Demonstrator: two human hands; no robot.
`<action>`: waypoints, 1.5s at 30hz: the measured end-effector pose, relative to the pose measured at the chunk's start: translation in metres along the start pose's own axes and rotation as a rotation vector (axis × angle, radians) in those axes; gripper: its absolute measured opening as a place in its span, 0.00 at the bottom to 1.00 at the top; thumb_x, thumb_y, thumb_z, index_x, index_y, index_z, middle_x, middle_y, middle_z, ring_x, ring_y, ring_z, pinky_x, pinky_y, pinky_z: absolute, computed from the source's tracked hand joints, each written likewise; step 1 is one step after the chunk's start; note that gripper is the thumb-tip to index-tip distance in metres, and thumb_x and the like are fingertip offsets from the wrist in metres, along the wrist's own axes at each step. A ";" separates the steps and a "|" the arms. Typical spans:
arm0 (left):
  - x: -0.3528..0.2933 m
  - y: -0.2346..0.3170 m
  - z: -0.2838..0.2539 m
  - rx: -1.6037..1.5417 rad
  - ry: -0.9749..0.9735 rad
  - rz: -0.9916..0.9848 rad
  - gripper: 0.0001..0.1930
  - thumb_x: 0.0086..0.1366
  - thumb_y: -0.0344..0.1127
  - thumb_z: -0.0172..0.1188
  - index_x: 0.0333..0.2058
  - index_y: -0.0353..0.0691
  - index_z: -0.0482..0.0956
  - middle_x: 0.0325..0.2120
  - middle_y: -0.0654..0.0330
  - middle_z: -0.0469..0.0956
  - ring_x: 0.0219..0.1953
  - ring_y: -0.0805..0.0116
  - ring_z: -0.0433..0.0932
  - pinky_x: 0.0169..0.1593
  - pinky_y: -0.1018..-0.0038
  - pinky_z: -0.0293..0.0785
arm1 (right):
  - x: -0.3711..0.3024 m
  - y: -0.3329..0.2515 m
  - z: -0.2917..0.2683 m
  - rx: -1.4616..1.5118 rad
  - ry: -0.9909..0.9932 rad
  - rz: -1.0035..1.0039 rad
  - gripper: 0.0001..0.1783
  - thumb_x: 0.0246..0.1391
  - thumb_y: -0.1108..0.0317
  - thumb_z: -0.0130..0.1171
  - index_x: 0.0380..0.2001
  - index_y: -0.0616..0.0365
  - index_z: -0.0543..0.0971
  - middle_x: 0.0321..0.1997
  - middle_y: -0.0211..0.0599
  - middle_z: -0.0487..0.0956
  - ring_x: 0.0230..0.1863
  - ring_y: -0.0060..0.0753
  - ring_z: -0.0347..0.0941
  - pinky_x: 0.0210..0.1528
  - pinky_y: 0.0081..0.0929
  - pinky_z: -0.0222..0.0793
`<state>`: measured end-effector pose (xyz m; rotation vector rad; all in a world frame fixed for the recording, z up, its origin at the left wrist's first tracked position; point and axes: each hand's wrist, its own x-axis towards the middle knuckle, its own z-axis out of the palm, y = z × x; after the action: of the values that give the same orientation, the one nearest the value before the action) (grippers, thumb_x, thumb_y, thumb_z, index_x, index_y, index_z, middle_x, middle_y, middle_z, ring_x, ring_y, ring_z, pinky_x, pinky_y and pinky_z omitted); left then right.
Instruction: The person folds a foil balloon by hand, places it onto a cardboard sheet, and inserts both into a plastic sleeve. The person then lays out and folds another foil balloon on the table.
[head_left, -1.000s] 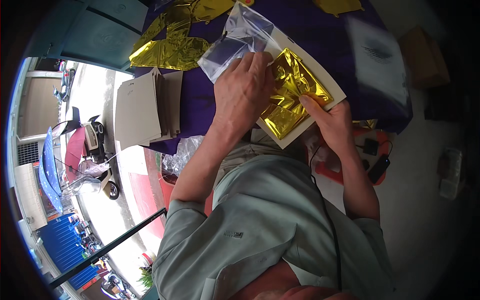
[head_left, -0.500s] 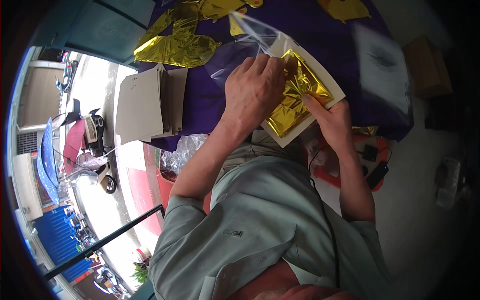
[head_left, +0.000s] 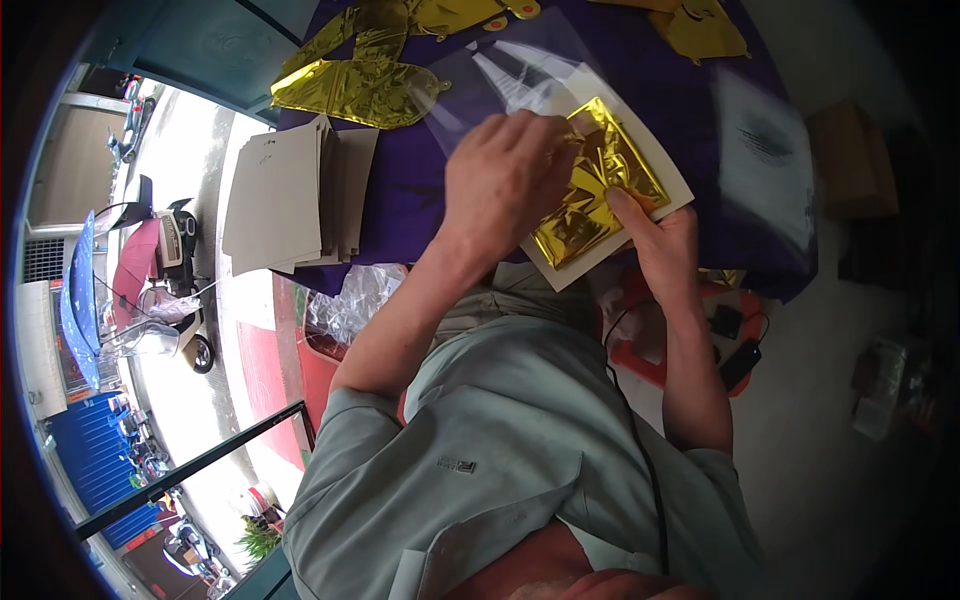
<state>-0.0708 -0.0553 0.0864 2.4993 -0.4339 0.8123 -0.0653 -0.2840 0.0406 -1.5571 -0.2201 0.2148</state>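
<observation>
Over the near edge of the table, my right hand [head_left: 655,235] grips a beige card sheet [head_left: 672,180] by its right side. A folded gold foil packet [head_left: 585,215] lies flat on the card, and my right thumb presses its edge. My left hand [head_left: 505,180] is closed at the upper left side of the card, fingers curled in a pinch. A clear plastic bag [head_left: 525,75] spreads out beyond these fingers and appears to be held by them; the fingertips themselves are hidden behind the knuckles.
A purple cloth [head_left: 410,180] covers the table. Stacked grey-beige cards [head_left: 275,200] lie left. Gold foil shapes [head_left: 355,95] lie at the far left, another [head_left: 705,30] far right. A pile of clear bags [head_left: 765,150] and a cardboard box [head_left: 853,160] are to the right.
My left hand has shifted slightly left, still at the card's upper left side. The clear bag has spread wider beyond it. My right hand keeps its hold on the card.
</observation>
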 end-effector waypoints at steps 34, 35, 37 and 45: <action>-0.063 -0.004 0.010 -1.258 0.257 -0.903 0.19 0.87 0.45 0.56 0.56 0.34 0.85 0.45 0.59 0.90 0.46 0.72 0.89 0.53 0.68 0.88 | 0.011 0.014 -0.001 0.108 0.229 -0.058 0.19 0.75 0.68 0.67 0.63 0.63 0.83 0.51 0.32 0.88 0.44 0.17 0.84 0.39 0.19 0.84; -0.063 -0.005 0.009 -1.232 0.248 -0.882 0.19 0.87 0.45 0.56 0.55 0.34 0.85 0.43 0.58 0.90 0.45 0.71 0.90 0.51 0.68 0.89 | 0.011 0.014 -0.001 0.110 0.225 -0.055 0.19 0.75 0.68 0.67 0.64 0.63 0.83 0.52 0.33 0.88 0.44 0.17 0.84 0.39 0.19 0.84; -0.062 -0.006 0.005 -1.246 0.238 -0.866 0.19 0.87 0.44 0.56 0.55 0.32 0.86 0.43 0.59 0.89 0.43 0.72 0.89 0.49 0.69 0.90 | 0.010 0.010 0.002 0.111 0.229 -0.061 0.19 0.75 0.68 0.67 0.63 0.64 0.84 0.52 0.33 0.88 0.44 0.17 0.85 0.39 0.19 0.84; -0.065 0.002 -0.002 -1.258 0.163 -0.844 0.20 0.87 0.43 0.55 0.56 0.29 0.85 0.43 0.58 0.89 0.43 0.71 0.89 0.47 0.69 0.91 | 0.008 0.004 0.008 0.209 0.251 -0.013 0.19 0.75 0.68 0.67 0.63 0.64 0.83 0.52 0.33 0.87 0.45 0.18 0.85 0.40 0.19 0.84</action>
<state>-0.1230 -0.0463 0.0483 1.2011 0.1765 0.2148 -0.0598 -0.2740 0.0363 -1.3593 -0.0093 0.0294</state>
